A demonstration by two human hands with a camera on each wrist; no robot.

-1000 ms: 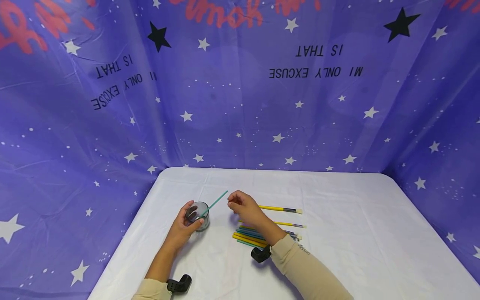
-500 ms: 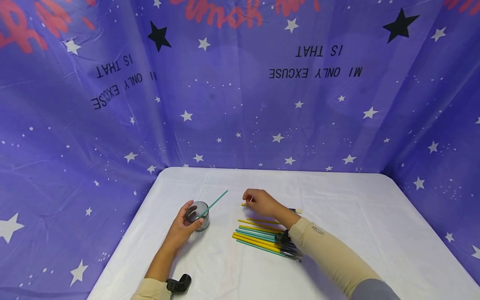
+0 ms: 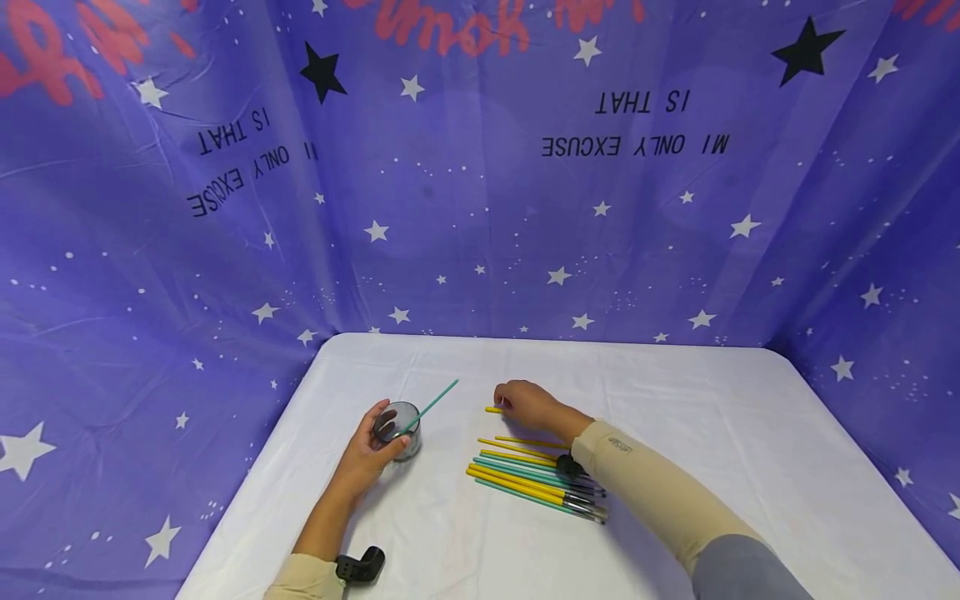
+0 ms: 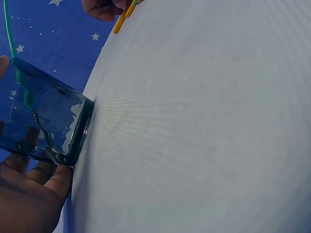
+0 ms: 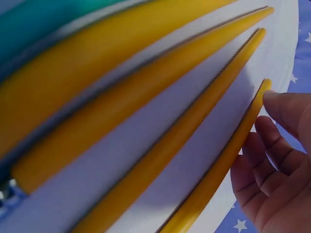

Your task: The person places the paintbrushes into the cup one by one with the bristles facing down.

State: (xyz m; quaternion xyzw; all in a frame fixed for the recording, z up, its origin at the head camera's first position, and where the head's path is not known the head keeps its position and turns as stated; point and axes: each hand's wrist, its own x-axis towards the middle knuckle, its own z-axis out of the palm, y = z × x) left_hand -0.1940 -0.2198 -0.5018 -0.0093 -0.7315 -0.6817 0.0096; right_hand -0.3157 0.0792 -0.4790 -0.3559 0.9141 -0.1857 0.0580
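Note:
My left hand (image 3: 358,467) holds a clear grey drinking glass (image 3: 409,448), thumb on the near side and fingers round the far side. One teal paintbrush (image 3: 438,400) leans in it, handle end up; its lower part shows through the wall of the glass (image 4: 51,107) in the left wrist view. To the right, my right hand (image 3: 531,405) pinches the farthest yellow paintbrush (image 3: 492,409) close to its handle end. In the right wrist view, thumb and fingers lie on either side of this yellow handle (image 5: 226,158), which lies along the white cloth. The arm hides its bristles.
Several yellow and teal paintbrushes (image 3: 517,481) lie side by side nearer me, handles to the left, bristles to the right, partly under the right forearm. A white cloth covers the table (image 3: 675,392). A purple star-printed curtain (image 3: 480,208) stands along its back and sides.
My right hand has moved right, away from the glass, and come down on the handle end of the far yellow paintbrush. The left hand and glass have stayed put.

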